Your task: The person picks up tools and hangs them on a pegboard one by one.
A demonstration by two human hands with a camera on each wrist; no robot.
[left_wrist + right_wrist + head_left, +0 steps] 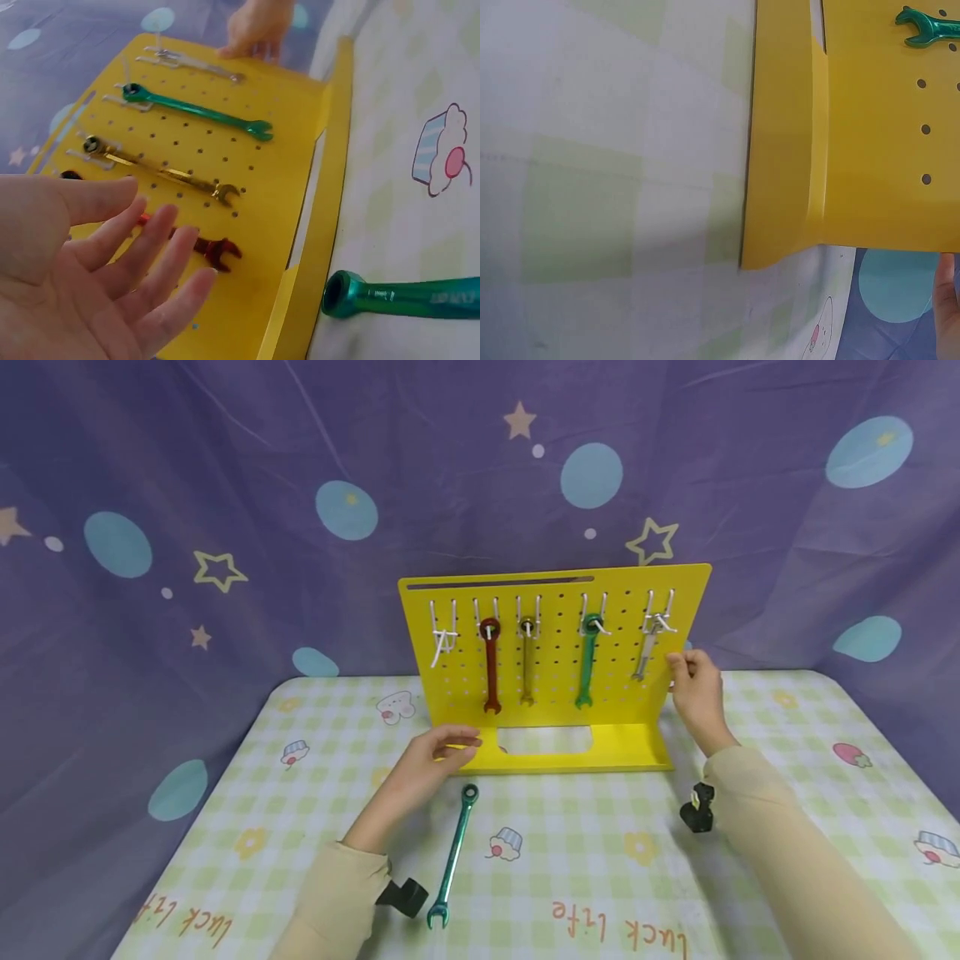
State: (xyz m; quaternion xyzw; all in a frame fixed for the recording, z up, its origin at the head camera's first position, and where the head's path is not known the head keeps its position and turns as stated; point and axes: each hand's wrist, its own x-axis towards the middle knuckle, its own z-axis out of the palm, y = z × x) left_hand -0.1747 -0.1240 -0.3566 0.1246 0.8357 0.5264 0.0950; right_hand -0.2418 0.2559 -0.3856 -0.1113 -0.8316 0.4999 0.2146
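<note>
A yellow pegboard stand (622, 714) stands upright on the table. My right hand (697, 697) grips its right edge, thumb at the front and the other fingers partly hidden. By the lower left corner is my left hand (435, 758), its fingers loosely bent and holding nothing; the left wrist view shows the palm in front of the board. On white hooks hang a red wrench (491, 668), a gold wrench (527, 668), a green wrench (588, 664) and a small silver wrench (647, 650). Another green wrench (454, 856) lies on the tablecloth, right of my left forearm.
A white hook (444, 639) sits at the board's upper left. The table has a green-and-white checked cloth (570, 852) with printed pictures. Close behind the board hangs a purple curtain (450, 460) with stars and ovals.
</note>
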